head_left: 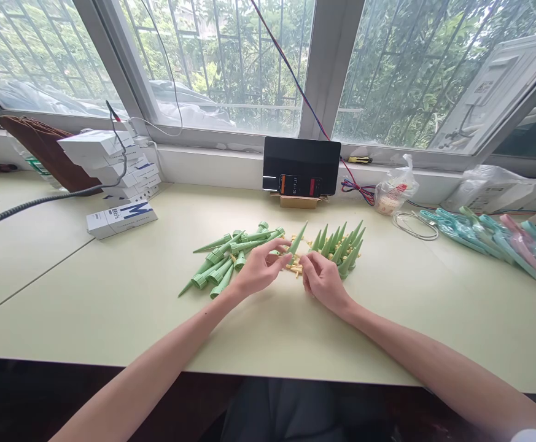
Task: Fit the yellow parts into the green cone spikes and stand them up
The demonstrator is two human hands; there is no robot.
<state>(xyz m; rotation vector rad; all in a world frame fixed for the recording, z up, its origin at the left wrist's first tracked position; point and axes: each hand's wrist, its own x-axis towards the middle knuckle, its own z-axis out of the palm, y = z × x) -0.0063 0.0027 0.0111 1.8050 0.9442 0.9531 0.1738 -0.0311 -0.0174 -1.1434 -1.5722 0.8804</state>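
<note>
My left hand (261, 265) is closed, thumb and fingers around the lower part of a green plastic spike (298, 238) that leans with its tip up and to the right. Close beside it, my right hand (325, 279) has its fingers curled in a pinch. What they hold, if anything, is too small to make out. Small yellow plastic pieces (296, 269) lie between and behind the hands, partly hidden. Left of my left hand, several green spikes with ribbed caps (221, 270) lie in a loose pile. Behind my right hand, several green spikes (341, 245) stand tip up in a cluster.
A phone (299, 185) showing a timer leans against a dark tablet (302, 156) at the back. White boxes (123, 220) stand at left. On the right are a plastic bag (394, 187), a coiled white cable (415, 227) and wrapped coloured plastic items (493, 236).
</note>
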